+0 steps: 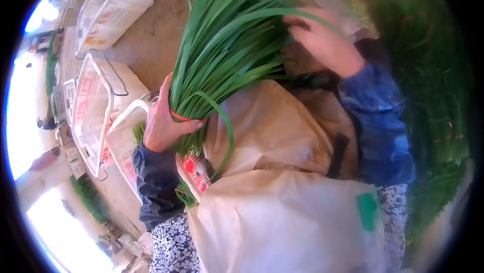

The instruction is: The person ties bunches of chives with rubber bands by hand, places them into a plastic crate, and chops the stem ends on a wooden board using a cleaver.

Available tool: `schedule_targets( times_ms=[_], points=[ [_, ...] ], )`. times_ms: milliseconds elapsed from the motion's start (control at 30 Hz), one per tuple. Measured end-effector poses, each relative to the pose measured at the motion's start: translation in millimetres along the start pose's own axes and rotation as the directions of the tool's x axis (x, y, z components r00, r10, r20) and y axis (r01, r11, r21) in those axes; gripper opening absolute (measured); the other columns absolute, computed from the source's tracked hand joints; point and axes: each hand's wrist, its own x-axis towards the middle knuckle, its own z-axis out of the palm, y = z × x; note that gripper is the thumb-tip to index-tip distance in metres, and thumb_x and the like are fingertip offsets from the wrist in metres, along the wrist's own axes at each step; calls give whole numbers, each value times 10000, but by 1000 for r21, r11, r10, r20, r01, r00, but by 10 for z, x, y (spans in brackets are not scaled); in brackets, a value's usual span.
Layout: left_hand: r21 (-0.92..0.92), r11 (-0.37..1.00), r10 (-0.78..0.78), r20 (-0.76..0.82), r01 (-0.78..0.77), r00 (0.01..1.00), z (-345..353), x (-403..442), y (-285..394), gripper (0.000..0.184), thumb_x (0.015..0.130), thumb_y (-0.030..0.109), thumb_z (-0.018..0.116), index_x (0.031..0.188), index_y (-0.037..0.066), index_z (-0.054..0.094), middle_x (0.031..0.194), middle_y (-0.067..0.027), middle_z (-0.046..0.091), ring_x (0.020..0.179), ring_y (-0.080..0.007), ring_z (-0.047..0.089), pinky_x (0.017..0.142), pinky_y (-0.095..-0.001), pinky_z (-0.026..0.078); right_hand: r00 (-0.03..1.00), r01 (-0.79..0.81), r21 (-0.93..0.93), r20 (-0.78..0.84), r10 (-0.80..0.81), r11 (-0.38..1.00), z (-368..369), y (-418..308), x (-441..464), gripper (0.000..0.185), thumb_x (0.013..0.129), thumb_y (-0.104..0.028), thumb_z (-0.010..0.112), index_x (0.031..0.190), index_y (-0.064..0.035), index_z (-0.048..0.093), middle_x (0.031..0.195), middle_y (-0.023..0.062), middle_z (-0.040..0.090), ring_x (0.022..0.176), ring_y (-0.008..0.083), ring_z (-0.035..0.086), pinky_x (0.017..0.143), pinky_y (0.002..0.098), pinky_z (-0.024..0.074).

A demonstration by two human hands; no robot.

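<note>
The left hand grips a thick bunch of garlic chives low down, its thumb lying across the base beside a red band that circles the stems. The bunch sits left of centre, just beyond the person's lap, its long flat leaves fanning out to the far side and to the right. One loose leaf arches out near the band and droops over the tan apron. The right hand, blurred, is beside the leaves at the far right of the bunch, fingers bent, with a long leaf crossing it; whether it grasps anything I cannot tell. Both arms wear dark blue sleeves. On the left, a far white crate with a wire handle stands on the brown floor, and more crates stand nearer the left hand. Along the right lies a blurred mass of greens, with thin red strips showing among it
</note>
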Motion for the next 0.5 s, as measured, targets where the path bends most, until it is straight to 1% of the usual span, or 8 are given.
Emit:
schedule_targets(
  times_ms=[67, 167, 300, 367, 400, 433, 467, 500],
  points=[
    [-11, 998, -64, 33, 64, 997, -4, -7, 19, 1180, 561, 281, 894, 1518, 2, 263, 1326, -153, 575, 1232, -244, 550, 1067, -357, 404, 967, -244, 82, 102, 235, 966, 103, -68, 27, 252, 827, -206, 631, 974, -5, 665, 915, 184, 666, 884, 360, 641, 766, 420, 496],
    [46, 999, 12, 16, -12, 1000, 12, 19, -11, 1145, 561, 231, 895, 1507, 50, 276, 1178, -202, 664, 1110, -345, 644, 964, -397, 487, 894, -371, 88, 302, 331, 924, 167, -19, 88, 322, 906, -233, 604, 1121, 1, 658, 1009, 165, 693, 951, 280, 652, 834, 348, 497],
    [34, 993, 107, 88, -111, 990, 25, 102, 31, 1141, 661, 464, 872, 1507, 13, 253, 1249, -223, 623, 1169, -359, 608, 1008, -399, 450, 935, -248, 100, 284, 211, 964, 170, 37, 70, 258, 855, -239, 595, 947, -9, 668, 848, 191, 677, 844, 370, 650, 738, 433, 501],
    [4, 985, 170, 33, -170, 985, 84, 156, 40, 1073, 739, 499, 813, 1495, -23, 258, 1295, -243, 588, 1197, -372, 587, 1012, -409, 443, 976, -219, 71, 11, 218, 973, 261, 70, -61, 245, 870, -226, 555, 887, -6, 661, 846, 200, 671, 839, 385, 642, 728, 448, 495],
    [101, 973, 205, 27, -207, 978, 97, 186, 140, 989, 799, 453, 769, 1485, -48, 262, 1303, -271, 566, 1211, -392, 570, 1018, -416, 436, 985, -73, -60, -164, 62, 996, 291, 181, -70, 257, 884, -226, 519, 855, -8, 652, 851, 223, 656, 846, 408, 629, 724, 464, 489],
    [104, 973, 204, 25, -205, 979, 147, 210, 201, 989, 799, 453, 769, 1485, -48, 262, 1303, -271, 566, 1211, -392, 570, 1018, -416, 436, 996, 1, -379, -83, -35, 925, 195, 335, -92, 260, 893, -233, 510, 859, -15, 647, 854, 237, 640, 851, 425, 621, 721, 475, 484],
    [146, 960, 234, 42, -237, 971, 177, 239, 243, 975, 802, 433, 769, 1484, -47, 265, 1292, -281, 567, 1210, -395, 569, 1020, -417, 433, 924, -363, -153, -184, 334, 919, 62, 436, -89, 301, 904, -293, 532, 888, -18, 653, 853, 241, 631, 819, 429, 619, 708, 474, 481],
    [187, 945, 261, 62, -268, 963, 209, 261, 285, 960, 804, 414, 768, 1483, -46, 269, 1282, -290, 567, 1208, -398, 568, 1023, -417, 431, 897, -410, -222, -273, 347, 885, -101, 909, -131, 317, 932, -268, 530, 1001, 14, 659, 930, 236, 666, 856, 387, 636, 737, 445, 481]
  ],
)
